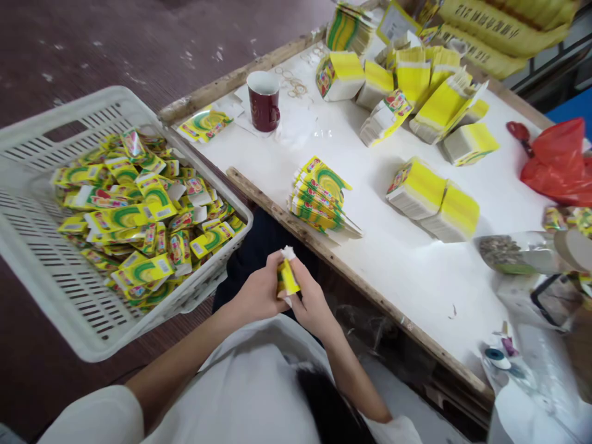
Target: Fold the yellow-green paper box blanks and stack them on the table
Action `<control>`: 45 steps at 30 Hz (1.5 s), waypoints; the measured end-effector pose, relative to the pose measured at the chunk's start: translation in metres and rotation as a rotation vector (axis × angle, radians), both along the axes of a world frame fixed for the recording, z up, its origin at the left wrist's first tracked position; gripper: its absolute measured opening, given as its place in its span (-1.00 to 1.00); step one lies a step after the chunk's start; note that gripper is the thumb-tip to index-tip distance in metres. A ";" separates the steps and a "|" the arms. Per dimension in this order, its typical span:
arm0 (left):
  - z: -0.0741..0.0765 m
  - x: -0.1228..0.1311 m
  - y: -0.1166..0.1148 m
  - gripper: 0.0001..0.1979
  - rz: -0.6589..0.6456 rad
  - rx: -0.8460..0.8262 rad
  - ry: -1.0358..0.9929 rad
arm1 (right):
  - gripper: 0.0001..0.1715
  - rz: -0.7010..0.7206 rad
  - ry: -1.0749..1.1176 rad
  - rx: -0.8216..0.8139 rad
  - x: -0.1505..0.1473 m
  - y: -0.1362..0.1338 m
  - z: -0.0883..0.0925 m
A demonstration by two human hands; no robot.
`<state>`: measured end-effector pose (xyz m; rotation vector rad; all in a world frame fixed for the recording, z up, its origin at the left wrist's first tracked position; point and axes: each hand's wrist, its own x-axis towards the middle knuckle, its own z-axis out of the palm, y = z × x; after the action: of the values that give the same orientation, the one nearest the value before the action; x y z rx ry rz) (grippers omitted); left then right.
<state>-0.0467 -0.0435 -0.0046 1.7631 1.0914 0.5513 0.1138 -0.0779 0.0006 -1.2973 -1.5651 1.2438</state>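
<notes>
Between my two hands, in front of my body, is a small yellow cardboard box [289, 279] with white flaps showing at its ends. My left hand [261, 287] is closed on the box's left side, and my right hand [311, 299] grips it from the right. Just beyond, at the table's near edge, lies a fanned stack of flat printed cartons [321, 197]. To my left, a white plastic basket [92, 345] holds a heap of yellow and green boxes [143, 216].
On the white table [370, 271] stand a maroon mug [264, 108], several bundles of yellow cartons [435, 197] and a red plastic bag [559, 163]. A clear jar [522, 251] lies at the right. Wooden strips [277, 209] edge the table. Yellow sacks [499, 37] are behind.
</notes>
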 end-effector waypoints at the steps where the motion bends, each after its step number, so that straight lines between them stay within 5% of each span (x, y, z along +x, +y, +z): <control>1: -0.003 0.001 0.000 -0.36 0.012 0.027 -0.011 | -0.40 0.005 -0.051 0.056 0.000 -0.002 -0.002; 6: -0.003 0.001 0.004 -0.33 0.087 0.147 0.092 | -0.38 -0.084 -0.159 0.145 0.007 0.002 -0.006; 11: 0.010 -0.012 0.014 -0.51 0.009 0.087 0.152 | -0.20 0.142 -0.281 0.064 0.012 0.005 -0.005; 14: 0.017 -0.018 0.024 -0.55 -0.035 0.065 0.143 | -0.40 0.195 -0.299 0.066 0.022 0.009 0.003; 17: 0.025 -0.017 0.033 -0.38 -0.098 0.026 0.094 | -0.62 0.270 -0.252 0.101 0.037 0.018 0.018; 21: 0.029 -0.008 0.037 -0.34 -0.058 0.027 0.070 | -0.67 0.225 -0.258 0.055 0.035 0.024 0.027; 26: 0.023 -0.013 0.031 -0.41 0.168 -0.070 -0.173 | -0.33 0.075 -0.216 0.112 0.017 0.028 0.029; 28: 0.020 -0.023 0.032 -0.47 0.419 -0.104 -0.517 | -0.32 -0.049 -0.221 0.203 0.023 0.042 0.041; 31: 0.014 -0.036 0.040 -0.50 0.893 -0.142 -1.013 | -0.61 -0.423 -0.430 0.372 0.048 0.082 0.058; 33: 0.006 -0.036 0.043 -0.42 1.042 -0.255 -1.142 | -0.65 -0.567 -0.599 0.361 0.064 0.111 0.060; 38: -0.009 -0.017 0.029 -0.42 0.851 -0.526 -1.057 | -0.77 -0.604 -0.825 0.210 0.073 0.144 0.045; 45: -0.001 -0.006 0.029 -0.46 0.754 -0.593 -0.879 | -0.84 -0.523 -0.865 0.208 0.067 0.147 0.055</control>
<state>-0.0523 -0.0145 -0.0051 0.4331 1.0669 1.1646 0.1813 0.0696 0.0552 -2.0681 -1.6561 0.1619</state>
